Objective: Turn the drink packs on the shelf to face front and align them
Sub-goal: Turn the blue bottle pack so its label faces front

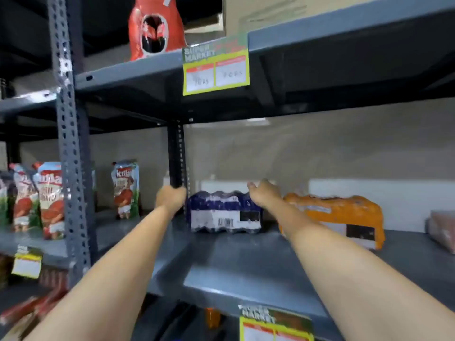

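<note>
Both hands reached to the back of the grey shelf [246, 262], the left hand [171, 198] and right hand [263, 193] each with a clenched grip on one end of the blue drink pack [224, 212]. The orange drink pack [344, 215] lay just beside it on the right, angled.
</note>
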